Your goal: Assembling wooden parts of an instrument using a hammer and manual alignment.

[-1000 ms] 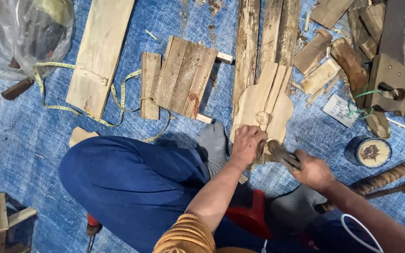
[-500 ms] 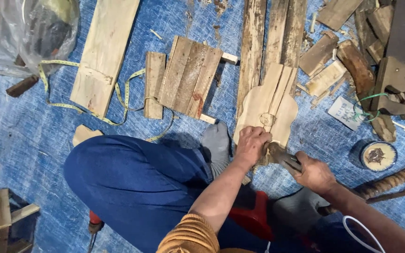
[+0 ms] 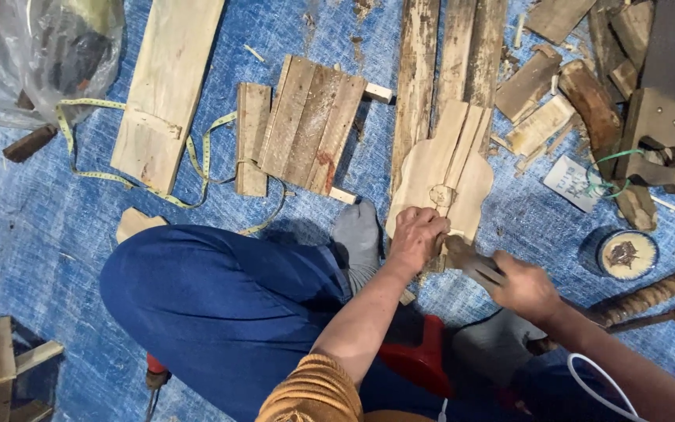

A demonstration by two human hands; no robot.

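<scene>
1. Left hand (image 3: 418,234): palm down, fingers curled over the near end of a pale guitar-shaped wooden cutout (image 3: 443,176), pressing it to the floor. Grip closed on the cutout.
2. Right hand (image 3: 526,287): just right of the left hand, grip closed around the handle of a dark tool (image 3: 466,262). The tool's working end meets the near edge of the cutout beside the left hand; its exact kind is blurred.
3. Cutout: lies flat on the blue tarp floor (image 3: 56,242), centre-right, its far end overlapping long rough planks (image 3: 447,55) that run away from the person.
4. Person sits on the floor; a knee in blue trousers (image 3: 212,305) fills the near centre, and a grey-socked foot (image 3: 357,234) sits just left of the left hand.
5. Left of the cutout: a small panel of joined slats (image 3: 310,133), and further left a broad pale board (image 3: 167,90). A yellow tape measure (image 3: 103,176) loops around the board's near end.
6. Far left: a clear plastic bag (image 3: 33,47) with dark contents.
7. Right: a heap of wood offcuts (image 3: 564,86) and a handsaw (image 3: 658,117) with a green cord at its handle.
8. Right, near: a round open tin (image 3: 625,255), and just nearer a twisted wooden rod (image 3: 650,295).
</scene>
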